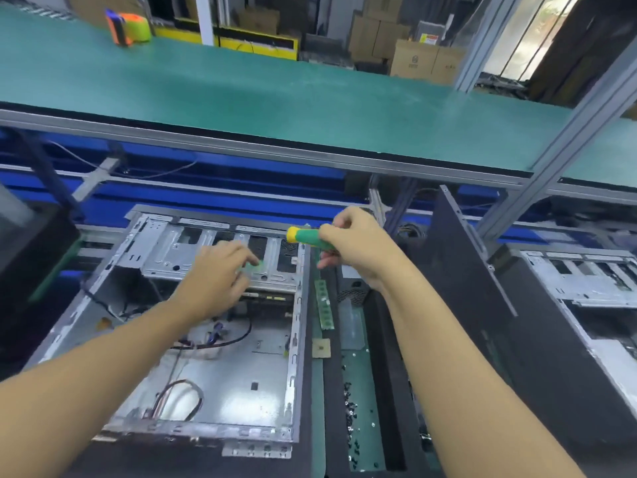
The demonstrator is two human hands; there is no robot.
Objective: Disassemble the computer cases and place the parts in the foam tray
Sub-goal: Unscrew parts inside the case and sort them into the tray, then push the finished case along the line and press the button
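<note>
Likely unscrewing step on case (241, 374): right hand (351, 246) grasping screwdriver (305, 236), left hand (220, 277) grip unclear; next needs tip seated squarely

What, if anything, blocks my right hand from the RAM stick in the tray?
Probably nothing, so yes. The RAM stick lies uncovered in the tray, close by the right hand, with no part over it. That hand grips the screwdriver, though, so picking it up may be awkward.
</note>
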